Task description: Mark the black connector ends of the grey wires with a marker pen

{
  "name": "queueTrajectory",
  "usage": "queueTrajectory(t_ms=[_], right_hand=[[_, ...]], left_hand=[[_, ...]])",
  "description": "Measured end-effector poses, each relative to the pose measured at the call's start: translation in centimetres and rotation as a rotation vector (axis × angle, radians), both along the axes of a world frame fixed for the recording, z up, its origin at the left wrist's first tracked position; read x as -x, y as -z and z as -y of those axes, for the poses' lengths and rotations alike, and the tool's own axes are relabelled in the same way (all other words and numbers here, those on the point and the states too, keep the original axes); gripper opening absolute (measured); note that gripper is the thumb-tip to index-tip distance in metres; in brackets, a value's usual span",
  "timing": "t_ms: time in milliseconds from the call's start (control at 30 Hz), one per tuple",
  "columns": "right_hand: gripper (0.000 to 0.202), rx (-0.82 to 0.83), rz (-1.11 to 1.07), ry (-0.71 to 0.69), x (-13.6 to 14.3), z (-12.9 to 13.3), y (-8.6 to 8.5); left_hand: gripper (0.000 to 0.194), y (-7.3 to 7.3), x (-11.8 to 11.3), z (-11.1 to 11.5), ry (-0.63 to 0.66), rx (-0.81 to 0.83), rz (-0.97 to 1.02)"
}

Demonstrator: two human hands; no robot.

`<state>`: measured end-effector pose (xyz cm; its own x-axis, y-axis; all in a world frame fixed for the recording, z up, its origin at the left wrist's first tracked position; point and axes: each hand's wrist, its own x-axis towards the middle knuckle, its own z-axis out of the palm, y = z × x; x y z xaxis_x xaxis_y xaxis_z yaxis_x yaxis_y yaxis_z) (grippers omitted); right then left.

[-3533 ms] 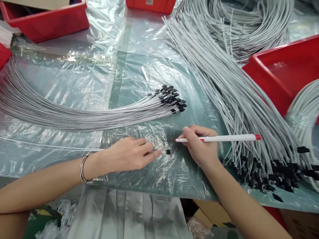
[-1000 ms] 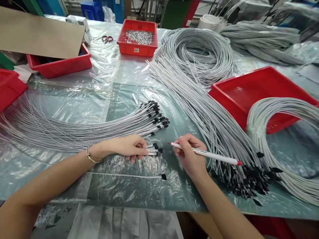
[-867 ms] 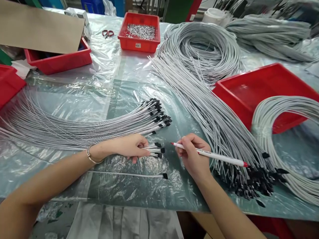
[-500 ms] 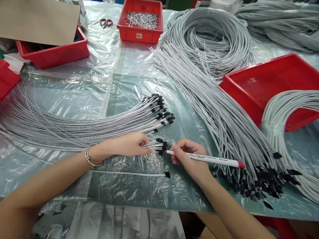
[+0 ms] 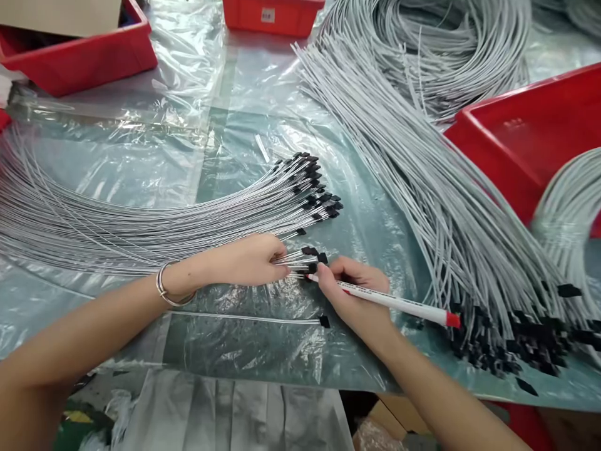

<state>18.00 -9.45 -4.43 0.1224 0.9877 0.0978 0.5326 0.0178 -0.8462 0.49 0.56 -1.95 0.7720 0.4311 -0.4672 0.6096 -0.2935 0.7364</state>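
Several thin grey cables [image 5: 295,259] with black end connectors are pinched in my left hand [image 5: 256,258], their ends fanned out to the right. My right hand [image 5: 359,291] grips a white marker pen [image 5: 399,302] with a red end cap. The pen's red tip touches or nearly touches the cables just behind the lowest connectors. Behind my left hand lies a wide bundle of cables [image 5: 188,219] with black connectors [image 5: 314,181]. One single cable [image 5: 263,319] lies apart, nearer the table's front edge.
A large heap of grey cables [image 5: 404,163] with black connectors [image 5: 516,338] spreads along the right. Red bins stand at the back left [image 5: 89,59], back middle [image 5: 277,19] and right [image 5: 516,138]. Clear plastic sheeting [image 5: 253,351] covers the table.
The view has tilted down and moved closer. The pen tip has gone from the connector ends to the cables just behind them. My left hand keeps its hold.
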Motion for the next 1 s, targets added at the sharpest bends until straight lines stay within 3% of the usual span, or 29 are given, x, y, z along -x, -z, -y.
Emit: queueTrajectory(t_ms=[633, 1000], right_hand=[[0.033, 0.014, 0.095, -0.022, -0.01, 0.17, -0.25], [0.028, -0.011, 0.030, 0.086, -0.40, 0.04, -0.23]], left_hand=[[0.029, 0.34, 0.00, 0.05, 0.007, -0.030, 0.009], [0.030, 0.38, 0.04, -0.12, 0.005, 0.023, 0.010]])
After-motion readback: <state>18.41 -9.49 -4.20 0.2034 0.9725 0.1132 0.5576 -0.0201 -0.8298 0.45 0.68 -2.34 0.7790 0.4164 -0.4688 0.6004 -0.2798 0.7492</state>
